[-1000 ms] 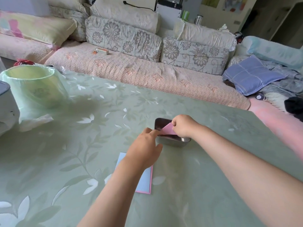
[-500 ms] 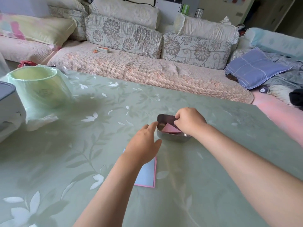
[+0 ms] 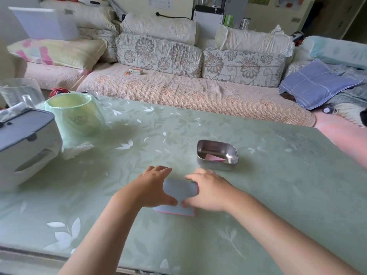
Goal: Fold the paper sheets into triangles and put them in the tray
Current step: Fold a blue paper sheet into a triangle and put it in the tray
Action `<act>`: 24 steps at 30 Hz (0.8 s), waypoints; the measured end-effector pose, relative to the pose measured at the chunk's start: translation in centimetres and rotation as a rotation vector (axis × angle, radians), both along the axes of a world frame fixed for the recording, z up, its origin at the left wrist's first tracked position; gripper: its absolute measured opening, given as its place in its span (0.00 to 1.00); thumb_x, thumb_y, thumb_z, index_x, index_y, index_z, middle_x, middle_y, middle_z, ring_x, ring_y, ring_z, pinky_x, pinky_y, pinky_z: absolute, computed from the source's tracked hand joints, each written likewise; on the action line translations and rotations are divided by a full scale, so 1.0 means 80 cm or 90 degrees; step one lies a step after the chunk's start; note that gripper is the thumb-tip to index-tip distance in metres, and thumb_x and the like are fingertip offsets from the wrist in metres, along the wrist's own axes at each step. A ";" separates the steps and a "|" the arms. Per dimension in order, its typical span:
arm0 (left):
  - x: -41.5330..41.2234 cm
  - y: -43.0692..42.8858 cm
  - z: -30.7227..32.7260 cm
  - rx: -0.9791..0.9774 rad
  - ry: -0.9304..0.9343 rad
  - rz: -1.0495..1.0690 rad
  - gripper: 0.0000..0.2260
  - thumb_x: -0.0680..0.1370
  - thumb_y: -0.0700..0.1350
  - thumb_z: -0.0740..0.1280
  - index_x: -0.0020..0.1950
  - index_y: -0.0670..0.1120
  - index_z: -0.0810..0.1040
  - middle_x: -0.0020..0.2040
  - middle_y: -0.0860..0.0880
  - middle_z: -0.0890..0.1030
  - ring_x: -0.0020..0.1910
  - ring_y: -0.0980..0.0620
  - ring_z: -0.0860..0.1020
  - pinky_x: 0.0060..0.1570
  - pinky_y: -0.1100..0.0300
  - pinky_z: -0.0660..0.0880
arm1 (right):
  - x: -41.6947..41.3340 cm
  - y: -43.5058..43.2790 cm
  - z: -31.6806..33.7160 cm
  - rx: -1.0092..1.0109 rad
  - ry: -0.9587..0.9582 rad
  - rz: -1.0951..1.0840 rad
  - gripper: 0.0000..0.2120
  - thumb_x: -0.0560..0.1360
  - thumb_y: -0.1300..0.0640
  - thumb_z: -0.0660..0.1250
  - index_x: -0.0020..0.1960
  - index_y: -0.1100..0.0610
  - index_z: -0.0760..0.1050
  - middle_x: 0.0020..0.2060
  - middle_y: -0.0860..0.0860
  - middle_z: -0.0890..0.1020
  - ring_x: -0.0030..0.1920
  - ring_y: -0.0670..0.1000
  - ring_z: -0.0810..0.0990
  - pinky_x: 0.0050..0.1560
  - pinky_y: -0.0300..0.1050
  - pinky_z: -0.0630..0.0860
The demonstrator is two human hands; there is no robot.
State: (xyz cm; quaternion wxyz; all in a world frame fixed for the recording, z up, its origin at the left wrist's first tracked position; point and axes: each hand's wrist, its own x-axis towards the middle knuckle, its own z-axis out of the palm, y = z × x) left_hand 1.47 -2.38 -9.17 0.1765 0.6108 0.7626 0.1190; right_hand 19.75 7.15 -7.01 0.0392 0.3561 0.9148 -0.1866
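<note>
Fingers [image 3: 160,170] of our left hand [image 3: 153,187] and right hand [image 3: 210,191] lie spread on the blue sheet [image 3: 178,190] near the tray [image 3: 214,166], which holds a pink triangle [image 3: 213,157]; uneven pressure on the glossy worktop [image 3: 278,195] could skew our fold.

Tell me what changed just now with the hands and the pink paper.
The right hand let go of the pink triangle, which now lies in the tray. Both it and the left hand drew back onto the blue sheet. Tray and sheet stayed put.
</note>
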 end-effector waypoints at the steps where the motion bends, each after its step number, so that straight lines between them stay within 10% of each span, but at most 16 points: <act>1: -0.002 -0.005 -0.002 -0.008 0.007 -0.004 0.47 0.68 0.63 0.75 0.80 0.52 0.55 0.77 0.57 0.59 0.76 0.54 0.53 0.73 0.55 0.58 | -0.001 -0.004 -0.003 -0.001 -0.011 0.007 0.34 0.62 0.31 0.73 0.64 0.43 0.72 0.61 0.44 0.70 0.67 0.48 0.66 0.66 0.48 0.69; 9: -0.005 -0.008 -0.008 0.047 0.002 0.007 0.44 0.62 0.64 0.78 0.75 0.57 0.65 0.67 0.56 0.69 0.67 0.54 0.63 0.66 0.57 0.66 | -0.012 -0.005 0.001 0.005 -0.016 -0.022 0.40 0.59 0.35 0.77 0.66 0.44 0.68 0.62 0.46 0.69 0.65 0.49 0.67 0.66 0.47 0.67; 15: -0.006 -0.001 -0.006 0.091 -0.015 0.025 0.38 0.62 0.59 0.80 0.70 0.58 0.71 0.58 0.56 0.69 0.61 0.53 0.64 0.60 0.57 0.71 | -0.016 0.004 -0.011 -0.092 0.198 -0.126 0.13 0.70 0.53 0.75 0.50 0.44 0.73 0.44 0.42 0.75 0.45 0.46 0.76 0.48 0.42 0.75; 24: 0.003 0.003 0.002 0.184 -0.005 0.035 0.19 0.71 0.54 0.75 0.61 0.57 0.77 0.57 0.56 0.73 0.57 0.52 0.67 0.53 0.59 0.69 | -0.010 0.014 -0.015 -0.120 0.324 -0.181 0.03 0.71 0.52 0.75 0.41 0.47 0.81 0.28 0.42 0.80 0.32 0.46 0.79 0.38 0.42 0.75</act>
